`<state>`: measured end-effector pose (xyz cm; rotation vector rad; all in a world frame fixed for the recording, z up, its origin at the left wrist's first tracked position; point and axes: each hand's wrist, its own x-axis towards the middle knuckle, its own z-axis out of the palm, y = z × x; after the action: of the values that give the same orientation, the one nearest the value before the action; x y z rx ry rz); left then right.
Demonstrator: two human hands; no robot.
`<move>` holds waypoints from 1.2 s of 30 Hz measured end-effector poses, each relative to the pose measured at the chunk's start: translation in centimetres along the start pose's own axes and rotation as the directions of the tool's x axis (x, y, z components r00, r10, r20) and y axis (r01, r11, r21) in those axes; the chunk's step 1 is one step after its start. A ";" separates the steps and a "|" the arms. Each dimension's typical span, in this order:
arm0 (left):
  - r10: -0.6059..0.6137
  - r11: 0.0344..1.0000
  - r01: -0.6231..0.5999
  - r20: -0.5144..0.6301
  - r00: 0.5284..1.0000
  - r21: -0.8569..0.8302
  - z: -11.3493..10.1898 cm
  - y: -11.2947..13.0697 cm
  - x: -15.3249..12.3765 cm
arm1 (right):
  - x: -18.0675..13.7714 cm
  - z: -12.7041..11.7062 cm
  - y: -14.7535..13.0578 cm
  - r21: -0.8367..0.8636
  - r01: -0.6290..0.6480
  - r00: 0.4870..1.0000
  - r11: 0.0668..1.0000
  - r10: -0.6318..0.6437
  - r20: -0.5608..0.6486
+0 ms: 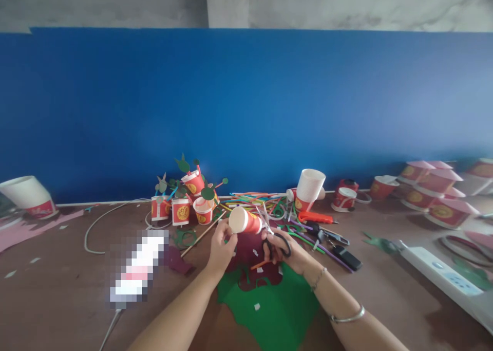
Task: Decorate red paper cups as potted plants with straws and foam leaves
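Your left hand (221,245) holds a red paper cup (244,221) on its side just above the bench (57,289), with the white mouth turned toward your thumb. The fingers (227,235) of that hand pinch the cup at the rim end. Your right hand (287,251) has its fingers curled through the black loops of a pair of scissors (274,240), and the blades point up at the cup's base end (how far apart the blades stand is too small to tell).

The cup looks light and thin-walled, so it will likely dent or fold if you squeeze mid-wall. The rolled rim is probably its stiffest part, and that is where your fingers sit now. The printed outer face may be a little slick.

Directly below both sets of fingers lie a green felt sheet (277,305) and white paper scraps. Beyond your fingertips is a loose heap of coloured straws (250,197). Past your left fingers stands a cluster of decorated cups (181,207) with green leaf shapes. An orange utility knife (315,217) lies just beyond your right fingers.
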<state>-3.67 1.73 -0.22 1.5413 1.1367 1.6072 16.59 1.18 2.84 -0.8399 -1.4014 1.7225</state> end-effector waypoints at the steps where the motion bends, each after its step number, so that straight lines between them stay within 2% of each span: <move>1: 0.006 1.000 -0.006 0.000 1.000 0.020 -0.1 0.0 0.0 | 0.1 0.0 0.1 -0.005 0.016 0.999 1.000 -0.016 -0.040; 6: 0.140 0.979 -0.139 0.007 0.990 0.152 0.0 0.4 -0.6 | 0.6 0.8 0.8 -0.046 -0.022 0.998 0.999 0.019 -0.056; 9: 0.237 0.947 -0.245 0.063 0.969 0.207 0.3 0.6 -0.9 | 1.0 1.4 1.2 -0.030 -0.037 0.995 0.999 0.034 -0.090; 11: 0.257 0.932 -0.280 0.123 0.958 0.232 0.4 0.6 -0.9 | 1.7 1.8 1.5 0.000 -0.032 0.993 0.999 0.032 -0.114; 13: 0.237 0.931 -0.261 0.121 0.964 0.257 0.4 0.5 -0.8 | 2.4 2.2 1.7 0.007 -0.029 0.993 1.000 0.030 -0.110; 17: 0.174 0.948 -0.162 -0.023 0.984 0.276 0.1 0.0 -0.2 | 3.1 2.6 1.9 -0.013 -0.008 0.998 1.000 0.007 -0.069; 19: 0.154 0.951 -0.136 -0.044 0.987 0.277 0.0 -0.2 0.0 | 2.7 2.6 1.8 0.013 0.006 1.000 1.000 -0.006 -0.016; 22: 0.146 0.953 -0.137 -0.014 0.989 0.269 0.0 -0.4 0.1 | 1.9 2.0 1.7 0.076 -0.063 0.986 0.995 0.050 0.158; 26: 0.166 0.949 -0.150 -0.034 0.986 0.279 0.0 -0.8 0.1 | 1.5 0.8 1.8 0.168 -0.222 0.898 0.960 0.135 0.419; 28: 0.183 0.941 -0.161 -0.050 0.982 0.298 0.0 -0.9 0.1 | 1.6 0.3 1.9 0.183 -0.270 0.858 0.945 0.150 0.492; 30: 0.231 0.919 -0.198 -0.058 0.971 0.342 -0.1 -0.8 0.1 | 1.7 0.1 2.0 0.191 -0.280 0.850 0.941 0.151 0.505; 33: 0.308 0.852 -0.240 -0.075 0.948 0.465 -0.1 -0.2 0.3 | 1.7 0.1 1.9 0.191 -0.268 0.866 0.944 0.149 0.478; 36: 0.364 0.775 -0.283 -0.032 0.931 0.566 0.0 0.5 0.9 | 1.6 0.3 1.7 0.171 -0.270 0.877 0.948 0.169 0.449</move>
<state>-3.67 2.30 0.57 2.1216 1.5863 1.7177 15.26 2.23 1.14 -0.5232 -1.3806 2.3049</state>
